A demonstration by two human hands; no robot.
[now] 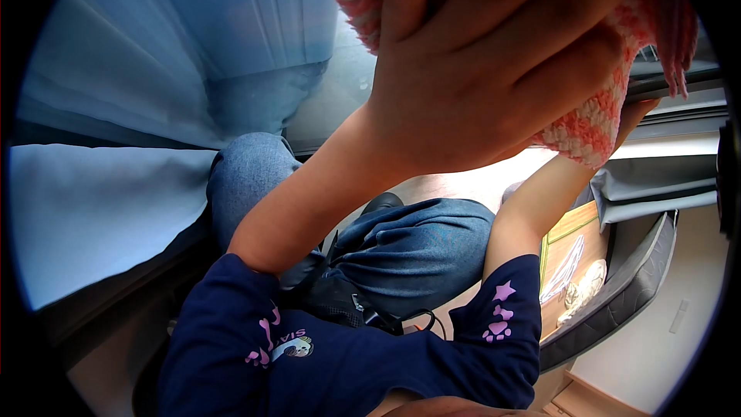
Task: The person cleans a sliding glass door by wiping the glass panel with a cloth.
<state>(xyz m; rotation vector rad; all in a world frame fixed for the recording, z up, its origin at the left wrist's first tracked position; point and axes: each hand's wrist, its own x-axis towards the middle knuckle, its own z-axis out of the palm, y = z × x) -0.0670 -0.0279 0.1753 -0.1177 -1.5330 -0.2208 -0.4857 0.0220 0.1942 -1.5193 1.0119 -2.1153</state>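
My left hand (478,77) is raised close to the camera, its fingers bent round a pink-and-white striped fluffy cloth (583,135). Strands of pink fringe (679,46) hang from the cloth's right side. Further off, my right arm reaches up behind the cloth. Only a small part of my right hand (639,114) shows, beside a dark window frame (679,85); the cloth hides its fingers, so its grip cannot be made out.
Blue-grey curtains (100,201) hang at the left beside window glass (347,85). Below are my bent knees in jeans (417,247). At the right are a wooden surface (571,224) with a cream bundle (587,286), a grey quilted pad (617,301) and a white panel (656,347).
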